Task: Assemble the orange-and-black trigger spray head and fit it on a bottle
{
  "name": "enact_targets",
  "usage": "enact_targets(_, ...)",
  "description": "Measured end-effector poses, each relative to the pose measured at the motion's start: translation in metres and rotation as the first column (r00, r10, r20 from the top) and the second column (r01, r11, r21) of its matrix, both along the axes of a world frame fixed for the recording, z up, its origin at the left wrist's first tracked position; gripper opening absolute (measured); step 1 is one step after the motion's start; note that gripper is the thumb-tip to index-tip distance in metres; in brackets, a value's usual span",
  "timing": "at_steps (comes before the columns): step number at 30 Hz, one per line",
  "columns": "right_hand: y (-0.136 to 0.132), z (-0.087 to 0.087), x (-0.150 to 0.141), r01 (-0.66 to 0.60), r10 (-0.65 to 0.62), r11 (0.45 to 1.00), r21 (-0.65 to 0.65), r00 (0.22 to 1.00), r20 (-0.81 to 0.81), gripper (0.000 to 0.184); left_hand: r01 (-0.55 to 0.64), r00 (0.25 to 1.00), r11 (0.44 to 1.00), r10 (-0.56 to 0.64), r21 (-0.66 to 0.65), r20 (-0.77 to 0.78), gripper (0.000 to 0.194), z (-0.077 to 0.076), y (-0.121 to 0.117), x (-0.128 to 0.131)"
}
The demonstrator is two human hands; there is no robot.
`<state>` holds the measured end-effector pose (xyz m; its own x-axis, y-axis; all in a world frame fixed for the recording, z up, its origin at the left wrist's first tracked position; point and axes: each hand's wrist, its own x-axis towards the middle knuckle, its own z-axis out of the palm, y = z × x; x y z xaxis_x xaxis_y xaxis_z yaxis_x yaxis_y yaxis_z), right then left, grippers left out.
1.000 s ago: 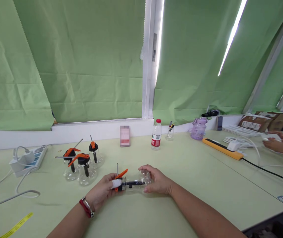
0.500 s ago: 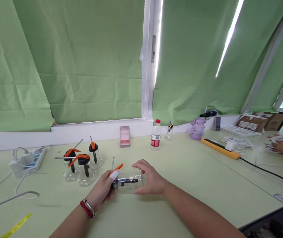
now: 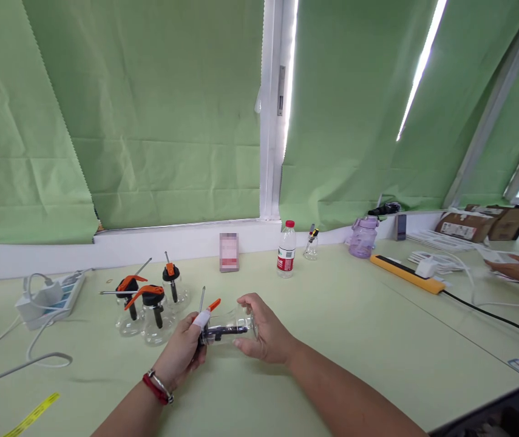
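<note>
Oiler bottle, clear with a black pump head and orange lever, lies on its side just above the pale green counter, held between both hands. Left hand, with a bandaged finger and a red wristband, is closed around the pump end; right hand is wrapped over the glass body. Beyond the left hand stand three more oilers, upright and close together, with a power strip farther left. Beyond the right hand stands a water bottle, and farther right a purple jug. Another person's hand rests well to the right.
</note>
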<state>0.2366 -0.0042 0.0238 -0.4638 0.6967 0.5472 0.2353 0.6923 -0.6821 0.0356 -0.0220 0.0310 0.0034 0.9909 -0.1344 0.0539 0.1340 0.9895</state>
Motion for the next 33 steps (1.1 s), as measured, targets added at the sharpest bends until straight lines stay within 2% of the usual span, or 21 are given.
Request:
enact_targets(5, -0.002, -0.01, 0.005, -0.001, -0.007, 0.966, -0.259, 1.0, -0.029, 0.057, 0.019, 0.996, 0.997, -0.012, 0.08, -0.09, 0.037, -0.004, 0.0, 0.003)
enact_targets(12, 0.0, -0.009, 0.003, -0.005, -0.041, 0.903, -0.429, 0.994, -0.1, 0.04, 0.072, 0.99, 0.987, -0.053, 0.146, -0.13, 0.036, -0.003, -0.002, 0.004)
enact_targets(14, 0.002, -0.011, 0.003, -0.019, -0.048, 0.838, -0.545, 0.993, -0.11, 0.037, 0.099, 0.985, 0.981, -0.072, 0.168, -0.16, 0.035, -0.005, -0.001, 0.003)
enact_targets(17, 0.008, -0.017, 0.001, -0.051, -0.07, 0.709, -0.703, 0.987, -0.142, 0.038, 0.133, 0.974, 0.976, -0.097, 0.172, -0.204, 0.033, -0.009, 0.0, 0.003)
enact_targets(20, 0.014, -0.024, -0.001, -0.104, -0.086, 0.601, -0.792, 0.977, -0.194, 0.039, 0.147, 0.97, 0.977, -0.112, 0.154, -0.216, 0.033, -0.01, -0.001, 0.005)
enact_targets(24, 0.02, -0.027, 0.001, -0.154, -0.086, 0.425, -0.892, 0.974, -0.209, 0.04, 0.174, 0.967, 0.977, -0.146, 0.126, -0.207, 0.035, -0.003, -0.006, 0.007)
enact_targets(26, 0.022, -0.026, 0.003, -0.169, -0.069, 0.375, -0.911, 0.975, -0.209, 0.041, 0.201, 0.969, 0.972, -0.179, 0.123, -0.172, 0.035, 0.001, -0.008, 0.007)
enact_targets(27, 0.022, -0.026, 0.003, -0.176, -0.062, 0.369, -0.913, 0.975, -0.213, 0.042, 0.222, 0.968, 0.967, -0.204, 0.122, -0.146, 0.035, 0.002, -0.008, 0.006)
enact_targets(29, 0.021, -0.025, 0.003, -0.187, -0.063, 0.393, -0.9, 0.971, -0.23, 0.041, 0.249, 0.966, 0.962, -0.239, 0.113, -0.096, 0.035, 0.004, -0.008, 0.005)
enact_targets(31, 0.019, -0.025, 0.002, -0.179, -0.075, 0.45, -0.875, 0.969, -0.237, 0.041, 0.241, 0.969, 0.966, -0.235, 0.09, -0.08, 0.036, 0.003, -0.007, 0.005)
enact_targets(33, 0.017, -0.024, 0.0, -0.148, -0.084, 0.531, -0.835, 0.971, -0.225, 0.041, 0.219, 0.972, 0.974, -0.213, 0.062, -0.098, 0.036, 0.001, -0.006, 0.004)
